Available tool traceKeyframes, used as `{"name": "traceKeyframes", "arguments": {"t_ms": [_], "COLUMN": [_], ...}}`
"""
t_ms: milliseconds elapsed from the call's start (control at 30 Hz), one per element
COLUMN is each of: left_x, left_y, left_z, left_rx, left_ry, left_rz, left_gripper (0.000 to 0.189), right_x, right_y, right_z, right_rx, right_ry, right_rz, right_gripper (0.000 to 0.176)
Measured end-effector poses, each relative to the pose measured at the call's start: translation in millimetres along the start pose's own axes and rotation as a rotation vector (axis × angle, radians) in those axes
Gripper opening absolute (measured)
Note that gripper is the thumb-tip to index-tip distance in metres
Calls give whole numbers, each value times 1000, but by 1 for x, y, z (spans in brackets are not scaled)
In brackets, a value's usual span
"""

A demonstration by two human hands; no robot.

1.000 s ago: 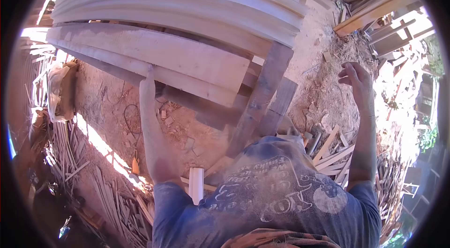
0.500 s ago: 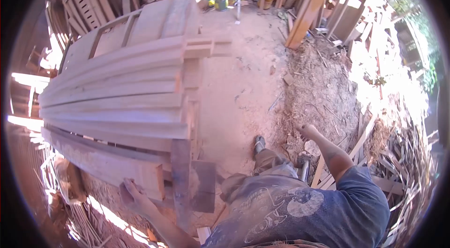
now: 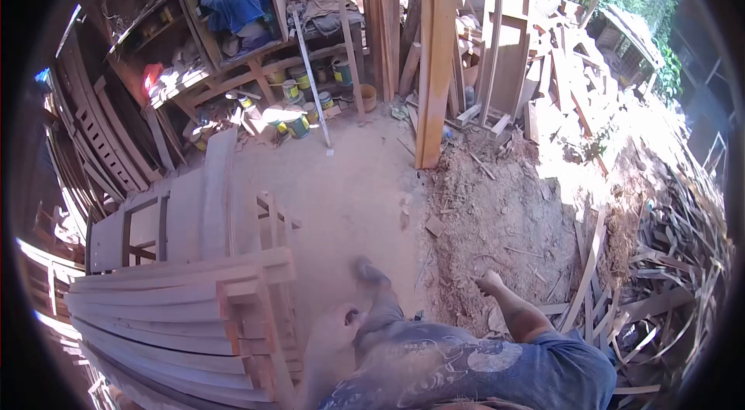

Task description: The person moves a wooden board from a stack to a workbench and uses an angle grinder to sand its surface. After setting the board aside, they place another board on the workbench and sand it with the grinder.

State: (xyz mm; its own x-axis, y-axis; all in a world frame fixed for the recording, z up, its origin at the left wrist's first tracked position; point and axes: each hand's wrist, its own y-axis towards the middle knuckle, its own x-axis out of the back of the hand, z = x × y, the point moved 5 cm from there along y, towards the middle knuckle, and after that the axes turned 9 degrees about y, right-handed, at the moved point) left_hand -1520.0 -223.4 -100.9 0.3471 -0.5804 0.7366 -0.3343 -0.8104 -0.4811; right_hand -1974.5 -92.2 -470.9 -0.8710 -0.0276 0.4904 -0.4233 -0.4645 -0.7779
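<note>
My right hand (image 3: 489,283) is held out over the debris-strewn dirt, loosely bent with fingers slightly apart and nothing visible in it. My left hand cannot be made out; a pale, motion-blurred shape lies left of my shirt, beside the stacked planks. These long planks (image 3: 167,326) lie at the lower left, their ends toward my body. Past them a wooden panel frame (image 3: 185,212) leans beyond the stack. One foot (image 3: 371,270) is on the dusty floor (image 3: 326,193) ahead of my body.
An upright timber post (image 3: 436,61) stands ahead beside other boards. Paint cans (image 3: 295,124) sit under a shelf, near a thin upright pole (image 3: 312,84). Blue cloth (image 3: 233,3) hangs in the cabinet. Wood strips (image 3: 675,255) and scraps are heaped on the right.
The view has shifted forward and tilted up, showing more of the shelves. My left hand, earlier touching the plank at the lower left, no longer shows clearly there. My right arm remains extended.
</note>
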Motion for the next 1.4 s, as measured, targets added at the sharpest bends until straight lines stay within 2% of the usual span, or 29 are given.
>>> {"name": "traceKeyframes", "arguments": {"t_ms": [33, 100, 167, 233, 333, 400, 500, 533, 600, 667, 733, 767, 833, 900, 933, 967, 1000, 1033, 1100, 1133, 1233, 1267, 1333, 1367, 1400], "left_x": [16, 42, 70, 106, 149, 172, 180, 189, 212, 217, 222, 228, 239, 248, 257, 257, 257, 259, 297, 313, 338, 344, 358, 367, 373], "left_y": [28, 87, 142, 206, 298, 347, 403, 417, 424, 439, 473, 488, 514, 541, 558, 578, 598, 620, 616, 608, 614, 619, 637, 651, 666], "left_z": [-6, -17, -27, -56, -86, -102, -107, -119, -142, -147, -135, -134, -135, -141, -145, -138, -138, -137, -193, -214, -253, -260, -271, -279, -283], "left_rx": [-12, -98, -187, -297, -456, -459, -507, -535, -364, -272, -298, -256, -170, -280, -351, -266, -194, -122, -248, -297, -364, -323, -338, -476, -483], "left_ry": [20, 78, 109, 78, 260, 177, 97, 71, -237, -268, -11, -75, -212, -315, -356, -411, -462, -513, -411, -362, -730, -749, -730, -685, -699], "left_rz": [3, 10, 35, 38, -95, -47, -32, -44, 32, 61, 4, 2, -14, -6, -23, -55, -90, -110, -165, -177, 24, 10, -101, -170, -225], "left_gripper": [39, 41, 41, 42, 41, 42, 43, 44, 44, 43, 43, 42, 40, 36, 34, 36, 37, 38, 30, 28, 31, 26, 25, 26, 27], "right_x": [7, 20, 31, 56, 103, 130, 162, 178, 220, 279, 351, 392, 472, 542, 568, 592, 602, 644, 643, 645, 620, 616, 590, 570, 557], "right_y": [13, 9, 30, 39, 63, 92, 133, 149, 185, 214, 214, 256, 246, 212, 216, 213, 190, 284, 272, 330, 241, 255, 182, 142, 123], "right_z": [37, 109, 163, 211, 271, 301, 344, 368, 423, 496, 587, 619, 709, 794, 826, 863, 888, 911, 931, 944, 929, 932, 919, 907, 899], "right_rx": [105, 182, 154, 115, 108, 116, 62, 114, 112, 267, 441, 536, 756, 1148, 1253, 1369, 1345, 1306, 1139, 1181, 1095, 1158, 1294, 1346, 1355], "right_ry": [-64, 5, 125, 296, 382, 465, 844, 815, 839, 937, 1013, 1051, 974, 741, 769, 807, 766, 623, 711, 834, 693, 807, 861, 870, 857], "right_rz": [-30, 15, 108, 73, 22, -15, 20, 59, 0, -50, -118, -135, -421, -717, -654, -593, -513, -612, -405, -449, -657, -585, -595, -583, -675], "right_gripper": [27, 37, 51, 61, 65, 68, 76, 84, 85, 82, 77, 75, 73, 65, 63, 62, 64, 66, 72, 77, 62, 70, 63, 59, 51]}}
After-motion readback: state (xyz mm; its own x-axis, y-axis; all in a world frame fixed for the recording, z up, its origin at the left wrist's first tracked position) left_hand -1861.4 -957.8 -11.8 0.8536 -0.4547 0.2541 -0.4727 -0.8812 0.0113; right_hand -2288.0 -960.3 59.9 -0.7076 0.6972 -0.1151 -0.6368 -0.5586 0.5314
